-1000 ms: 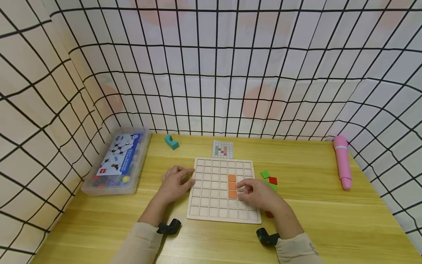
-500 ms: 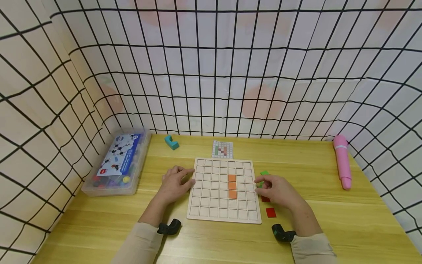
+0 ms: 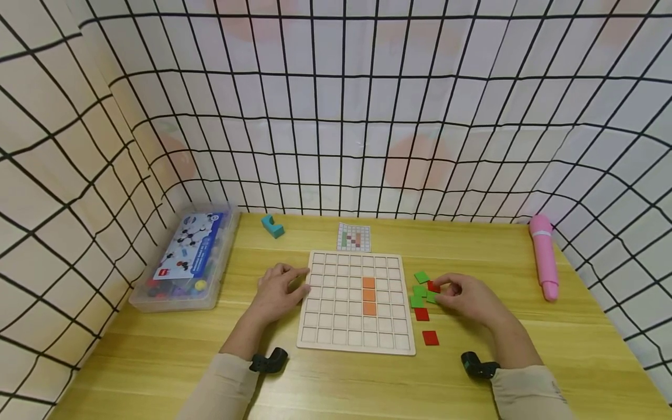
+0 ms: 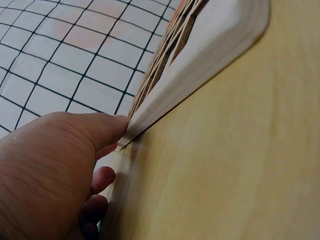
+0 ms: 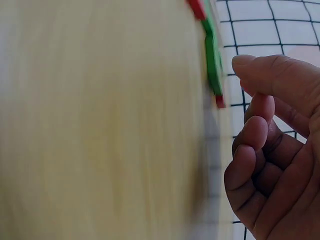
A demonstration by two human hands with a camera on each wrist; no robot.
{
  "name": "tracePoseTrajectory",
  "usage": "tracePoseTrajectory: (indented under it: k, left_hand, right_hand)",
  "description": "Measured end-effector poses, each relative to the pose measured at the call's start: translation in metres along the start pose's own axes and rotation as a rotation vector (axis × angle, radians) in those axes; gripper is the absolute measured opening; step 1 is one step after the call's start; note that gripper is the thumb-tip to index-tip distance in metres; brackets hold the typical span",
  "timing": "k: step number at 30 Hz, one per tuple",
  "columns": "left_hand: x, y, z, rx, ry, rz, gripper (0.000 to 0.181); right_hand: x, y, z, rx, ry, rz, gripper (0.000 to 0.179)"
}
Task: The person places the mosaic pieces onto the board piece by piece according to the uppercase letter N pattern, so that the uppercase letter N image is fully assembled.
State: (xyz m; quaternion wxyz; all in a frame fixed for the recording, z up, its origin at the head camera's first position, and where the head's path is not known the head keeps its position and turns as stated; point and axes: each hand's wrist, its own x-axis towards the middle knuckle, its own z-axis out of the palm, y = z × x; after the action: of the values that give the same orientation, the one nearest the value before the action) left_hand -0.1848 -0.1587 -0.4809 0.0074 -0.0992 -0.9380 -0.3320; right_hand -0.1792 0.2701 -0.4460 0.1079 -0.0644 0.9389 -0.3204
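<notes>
right hand (image 3: 467, 297) above wooden table (image 3: 525, 350)

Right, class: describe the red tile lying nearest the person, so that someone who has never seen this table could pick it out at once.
Start at the wooden grid board in the middle of the table. Off its right edge lies a loose cluster of green and red tiles, by the right hand. The red tile is the one lying alone beside the board's near right corner, touching no other tile.

Wooden table (image 3: 525, 361), light yellow grain. Enclosure walls: white fabric sheeting (image 3: 367, 116) with black grid lines, faint orange prints; even lighting.
</notes>
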Motion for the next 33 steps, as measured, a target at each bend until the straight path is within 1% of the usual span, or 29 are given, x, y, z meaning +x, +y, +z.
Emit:
tracePoseTrajectory:
  k: [4, 7, 14, 17, 26, 33]
  left_hand:
    - [0.000, 0.000, 0.000, 0.000, 0.001, 0.003, 0.045]
    - [0.000, 0.000, -0.001, -0.004, -0.001, 0.000, 0.045]
    - [0.001, -0.001, 0.000, 0.009, 0.006, 0.007, 0.044]
    - [0.000, -0.001, 0.000, 0.008, 0.006, 0.007, 0.044]
    - [0.001, -0.002, 0.001, 0.009, -0.008, -0.003, 0.045]
    - [0.000, -0.001, 0.001, 0.007, 0.006, 0.004, 0.045]
  right_hand:
    - [0.001, 0.006, -0.005, 0.006, -0.004, 0.015, 0.034]
    - [0.004, 0.009, -0.007, 0.001, -0.005, -0.002, 0.036]
    - [0.010, 0.015, -0.009, -0.010, -0.027, -0.001, 0.036]
    - [0.011, 0.017, -0.009, -0.016, -0.030, -0.013, 0.036]
    - [0.013, 0.018, -0.008, -0.018, -0.027, -0.023, 0.037]
    - [0.013, 0.016, -0.006, -0.015, -0.021, -0.017, 0.037]
